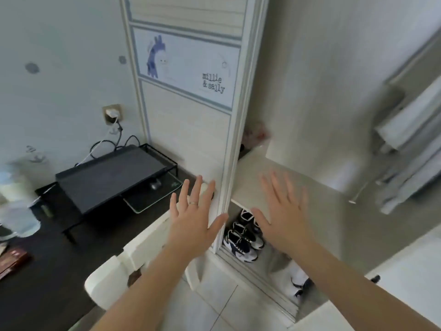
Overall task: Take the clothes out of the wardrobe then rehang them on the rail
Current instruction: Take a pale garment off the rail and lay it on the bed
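With nothing yet lifted out, the step in hand looked to be the reach into the open wardrobe [298, 96], and it would go best if the person turned right and upward toward the hanging clothes [410, 144], blurred at the right edge beneath what seemed to be the rail [412, 60], taking one hanger at a time by its hook rather than tugging the fabric. The left hand [194, 219] was held out in front of the sliding door [188, 130], fingers [182, 194] spread wide and flat, grasping nothing; whether it touched the door could not be told. The right hand [284, 216] hovered splayed before the inner shelf [274, 185], above the shoes [243, 242], equally empty
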